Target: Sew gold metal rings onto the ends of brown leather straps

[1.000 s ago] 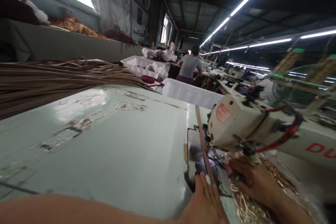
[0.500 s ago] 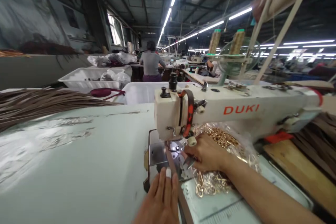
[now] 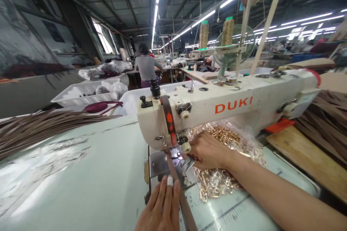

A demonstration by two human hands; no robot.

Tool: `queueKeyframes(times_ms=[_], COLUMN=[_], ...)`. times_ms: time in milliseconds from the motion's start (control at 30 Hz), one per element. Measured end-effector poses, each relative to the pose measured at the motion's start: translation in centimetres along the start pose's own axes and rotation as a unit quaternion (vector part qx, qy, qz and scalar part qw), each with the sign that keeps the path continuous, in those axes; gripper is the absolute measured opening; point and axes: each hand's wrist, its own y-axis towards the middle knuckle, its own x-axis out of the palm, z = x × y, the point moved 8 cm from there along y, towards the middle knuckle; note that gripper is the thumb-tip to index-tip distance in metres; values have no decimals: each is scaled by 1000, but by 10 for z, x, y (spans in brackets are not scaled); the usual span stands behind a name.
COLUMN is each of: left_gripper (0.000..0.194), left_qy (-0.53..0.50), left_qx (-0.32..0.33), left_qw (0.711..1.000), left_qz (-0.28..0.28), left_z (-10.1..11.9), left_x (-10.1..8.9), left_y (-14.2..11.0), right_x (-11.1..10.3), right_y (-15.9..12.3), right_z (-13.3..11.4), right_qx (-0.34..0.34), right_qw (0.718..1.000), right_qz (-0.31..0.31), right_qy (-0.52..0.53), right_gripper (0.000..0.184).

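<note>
Two hands are working here, clock times from the left one. That left hand (image 3: 161,204) is lying flat, fingers pressed together, against one brown strip (image 3: 187,213), probably guiding it straight over the metal plate (image 3: 158,164) at 12. The right hand (image 3: 207,149), between 1 and 2, is curling round one metal tool (image 3: 189,163), maybe snips, presumably for quick use. One sewing machine (image 3: 206,112) is stretching from 12 to 2; gold clasps (image 3: 217,189), too many to count, are sitting at 2; two thread cones (image 3: 227,32) are standing at 1, likely for easy feeding.
</note>
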Motion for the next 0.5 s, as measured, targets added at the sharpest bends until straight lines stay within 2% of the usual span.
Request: queueKeyframes(times_ms=[33, 133, 200, 300, 500], left_gripper=[39, 48, 49, 46, 46], left_qy=[-2, -5, -4, 1, 33], left_qx=[-8, 39, 45, 35, 97], left_qw=[1000, 999, 998, 999, 994], left_qz=[1, -28, -42, -35, -37], left_z=[-1, 6, 6, 3, 7], left_x=[0, 2, 2, 1, 2], left_y=[0, -1, 0, 0, 1], right_x=[0, 0, 0, 0, 1], right_y=[0, 1, 1, 1, 1], right_z=[0, 1, 1, 1, 1], right_qx=[2, 5, 7, 7, 7], right_qw=[1000, 1000, 1000, 1000, 1000], right_qz=[0, -2, -4, -2, -4], right_qy=[-1, 2, 4, 7, 3], right_gripper=[31, 34, 35, 33, 30])
